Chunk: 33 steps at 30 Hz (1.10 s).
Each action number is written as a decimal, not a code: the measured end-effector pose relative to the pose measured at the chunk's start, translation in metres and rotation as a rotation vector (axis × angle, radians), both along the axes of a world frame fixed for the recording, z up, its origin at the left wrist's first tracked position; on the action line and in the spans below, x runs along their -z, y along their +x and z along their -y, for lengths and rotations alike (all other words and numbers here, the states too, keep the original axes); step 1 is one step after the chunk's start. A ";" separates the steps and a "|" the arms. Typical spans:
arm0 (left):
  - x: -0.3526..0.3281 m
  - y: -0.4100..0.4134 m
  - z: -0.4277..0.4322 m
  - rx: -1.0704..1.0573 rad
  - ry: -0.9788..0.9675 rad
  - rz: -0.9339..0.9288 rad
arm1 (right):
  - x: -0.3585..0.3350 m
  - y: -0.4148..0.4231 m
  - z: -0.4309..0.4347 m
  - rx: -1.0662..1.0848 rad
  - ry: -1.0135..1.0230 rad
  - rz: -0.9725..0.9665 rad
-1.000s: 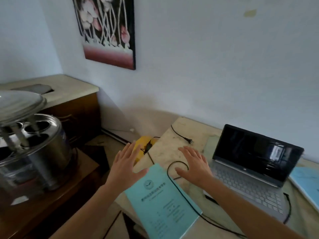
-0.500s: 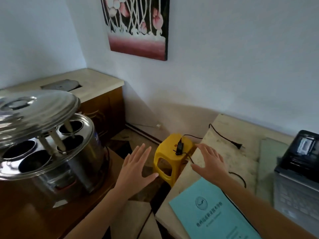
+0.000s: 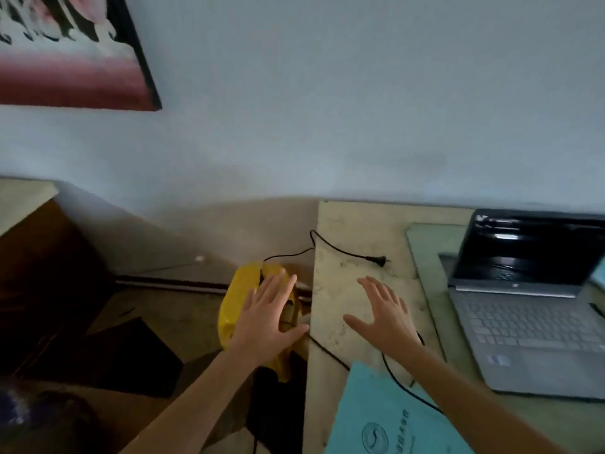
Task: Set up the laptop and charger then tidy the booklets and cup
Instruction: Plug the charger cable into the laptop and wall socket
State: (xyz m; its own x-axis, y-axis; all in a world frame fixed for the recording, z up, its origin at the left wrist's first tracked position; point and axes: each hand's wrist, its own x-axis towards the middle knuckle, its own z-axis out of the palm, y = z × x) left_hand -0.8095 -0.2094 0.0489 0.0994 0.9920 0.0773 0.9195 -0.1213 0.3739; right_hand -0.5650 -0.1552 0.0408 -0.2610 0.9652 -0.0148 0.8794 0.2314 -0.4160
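An open grey laptop (image 3: 527,326) with a dark screen stands on the stone table (image 3: 353,234) at the right. The black charger cable (image 3: 343,252) runs from a yellow stool (image 3: 237,299) onto the table, and its plug (image 3: 379,259) lies loose on the tabletop. A light blue booklet (image 3: 389,417) lies at the table's near edge with the cable crossing it. My left hand (image 3: 266,321) hovers open over the stool. My right hand (image 3: 384,316) hovers open over the table, below the plug. No cup is in view.
A framed flower picture (image 3: 75,50) hangs on the wall at the upper left. A dark wooden cabinet (image 3: 39,273) stands at the left. The floor gap between cabinet and table holds the stool.
The view has swung right and down: the steel pot has left the frame and the laptop is back in full. Both hands stay open and have moved toward the stool and table.
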 end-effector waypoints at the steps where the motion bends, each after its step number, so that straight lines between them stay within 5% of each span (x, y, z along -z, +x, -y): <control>1: 0.003 0.005 -0.016 0.044 0.001 0.012 | 0.000 0.004 -0.002 0.046 -0.011 0.004; 11: 0.038 0.051 -0.166 0.516 -0.052 0.003 | 0.020 0.010 -0.024 0.429 -0.111 -0.002; 33: 0.119 0.155 -0.317 0.612 -0.223 -0.007 | 0.059 0.002 -0.039 0.801 -0.200 -0.026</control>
State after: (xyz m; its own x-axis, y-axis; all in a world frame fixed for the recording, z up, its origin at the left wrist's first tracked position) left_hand -0.6549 0.1079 -0.0706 0.6512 0.7482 -0.1267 0.7114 -0.5438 0.4453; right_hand -0.5634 -0.1157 -0.0181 0.5024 0.8389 -0.2095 0.7361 -0.5421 -0.4053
